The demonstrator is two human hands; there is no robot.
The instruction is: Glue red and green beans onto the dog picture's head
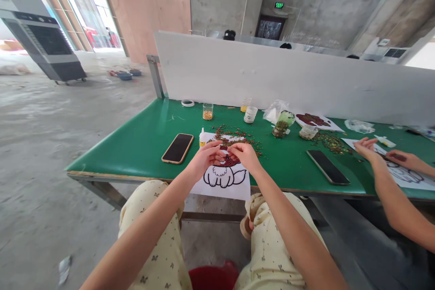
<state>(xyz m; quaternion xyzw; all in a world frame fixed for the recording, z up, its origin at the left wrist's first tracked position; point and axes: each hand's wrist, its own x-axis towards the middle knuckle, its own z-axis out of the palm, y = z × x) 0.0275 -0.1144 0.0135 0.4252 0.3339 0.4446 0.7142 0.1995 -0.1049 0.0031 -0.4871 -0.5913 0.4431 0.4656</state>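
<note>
A sheet of paper with an animal line drawing [220, 188] lies at the table's front edge, its lower end hanging over. Dark red grains cover the upper part of the drawing, while its paws and tail are bare outline. My left hand [205, 160] hovers over the sheet's left side, fingers loosely bent and apart. Close beside it, my right hand [245, 155] has thumb and forefinger pinched together over the grains; whatever is between them is too small to name. Behind my left hand stands a small white glue bottle [202, 137]. Loose red and green grains [234, 132] are scattered beyond the sheet.
On the green table [136, 145] lie a phone [177, 148] at left and another phone [327, 167] at right. Jars, including one of yellow grains [207, 111] and a tipped green one [283, 123], stand toward the white partition [272, 70]. A co-worker's hands [369, 148] work at right.
</note>
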